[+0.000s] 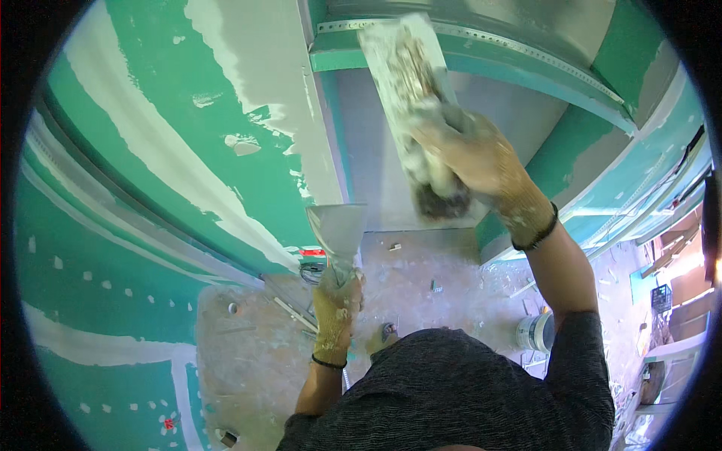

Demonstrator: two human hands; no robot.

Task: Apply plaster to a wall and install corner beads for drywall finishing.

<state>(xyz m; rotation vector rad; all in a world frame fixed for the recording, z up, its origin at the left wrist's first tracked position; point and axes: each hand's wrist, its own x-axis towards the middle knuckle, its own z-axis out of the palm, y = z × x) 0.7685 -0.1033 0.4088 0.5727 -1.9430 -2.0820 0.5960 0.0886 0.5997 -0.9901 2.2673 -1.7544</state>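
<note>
My right hand [470, 154] is raised and closed round the handle of a plastering trowel [385, 68]. The trowel's long flat face is smeared with pale compound, and its far end overlaps the edge of a green board ledge [489, 56]. A perforated metal corner bead [519, 41] runs along that ledge. Lower and to the left, my left hand [338, 301] grips a wide putty knife [336, 229], its blade pointing up and away from me. Both hands are spattered with compound. Motion blurs the right hand and the trowel, so I cannot tell whether the trowel touches the ledge.
Green plasterboard [169, 161] with pale compound bands rises on the left. A recess [368, 150] lies below the ledge. On the dusty floor [256, 353] are scraps, a coiled cable [312, 272] and thin strips [295, 314]. A white bucket [535, 332] stands at right, a dark crate [661, 298] farther off.
</note>
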